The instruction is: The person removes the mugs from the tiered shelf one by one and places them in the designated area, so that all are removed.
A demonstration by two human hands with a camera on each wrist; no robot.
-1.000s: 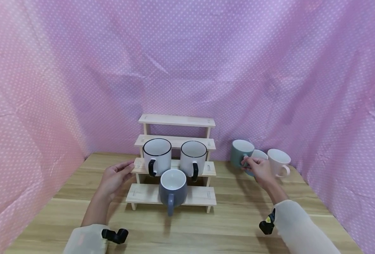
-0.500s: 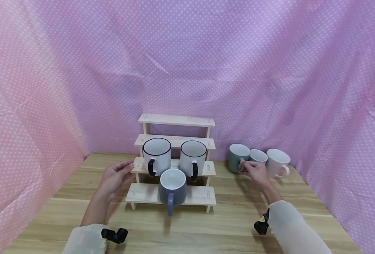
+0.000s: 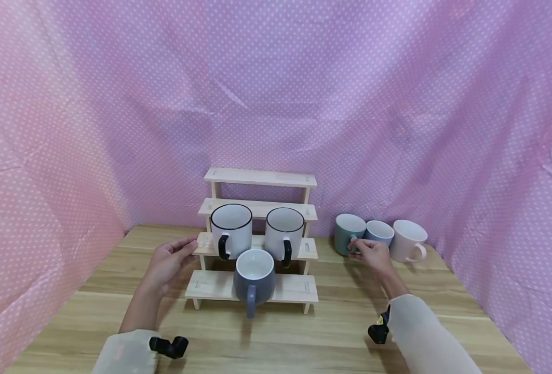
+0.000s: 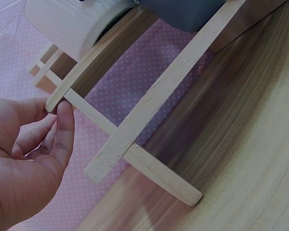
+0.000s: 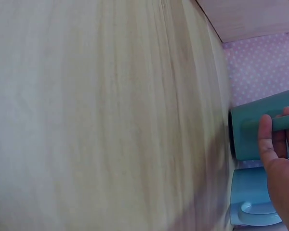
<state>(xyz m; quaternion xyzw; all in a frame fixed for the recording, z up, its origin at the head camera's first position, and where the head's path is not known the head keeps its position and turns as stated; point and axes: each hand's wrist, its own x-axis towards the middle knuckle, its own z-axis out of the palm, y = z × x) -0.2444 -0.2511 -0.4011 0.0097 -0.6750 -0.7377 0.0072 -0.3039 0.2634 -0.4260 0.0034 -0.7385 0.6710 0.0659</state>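
At the left, my left hand [image 3: 167,264] pinches the end of the second step of a wooden tiered stand [image 3: 299,288], thumb and fingers on the board's edge [image 4: 55,101]. To the right of the stand, my right hand [image 3: 374,257] holds a green mug [image 3: 342,238] by its handle [image 5: 285,122]. This mug is upright at the back of the table, its base right at the tabletop in the right wrist view. Close beside it stands a light blue mug [image 3: 379,231], partly hidden by the right hand, with its handle [image 5: 260,216] showing in the right wrist view.
Two white mugs with black rims, one left [image 3: 238,239] and one right [image 3: 278,241], stand on the second step. A grey-blue mug [image 3: 252,285] sits on the lowest step. A white mug [image 3: 404,243] stands at the far right. Pink dotted cloth [image 3: 276,104] hangs behind the table.
The green mug has come down and slightly left with my right hand, which now leaves more of the light blue mug visible. My left hand stays on the stand.
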